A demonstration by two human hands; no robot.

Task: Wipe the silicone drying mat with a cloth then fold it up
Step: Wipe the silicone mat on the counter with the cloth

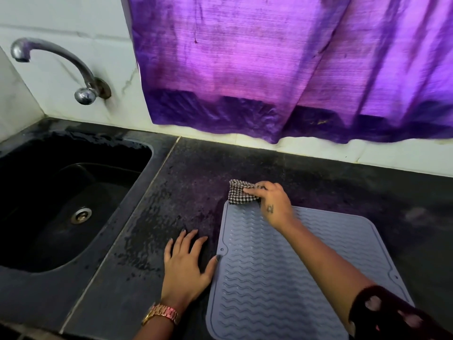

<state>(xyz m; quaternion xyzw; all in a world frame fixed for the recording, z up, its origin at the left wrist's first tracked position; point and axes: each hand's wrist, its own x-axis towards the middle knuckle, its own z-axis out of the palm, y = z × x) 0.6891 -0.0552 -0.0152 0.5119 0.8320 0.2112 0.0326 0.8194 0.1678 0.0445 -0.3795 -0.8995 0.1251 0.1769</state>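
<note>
At mat's far corner | cloth under right fingers (bunched)

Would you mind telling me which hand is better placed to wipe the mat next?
The right hand: its fingers hold the checked cloth at the far corner of the mat. The left hand lies flat on the counter, thumb at the mat's edge.

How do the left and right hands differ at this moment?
The left hand lies flat, fingers spread, on the counter, its thumb at the mat edge; the right hand grips the checked cloth at the mat's far corner. The left wrist wears a watch; the right does not. Both are bare.
</note>
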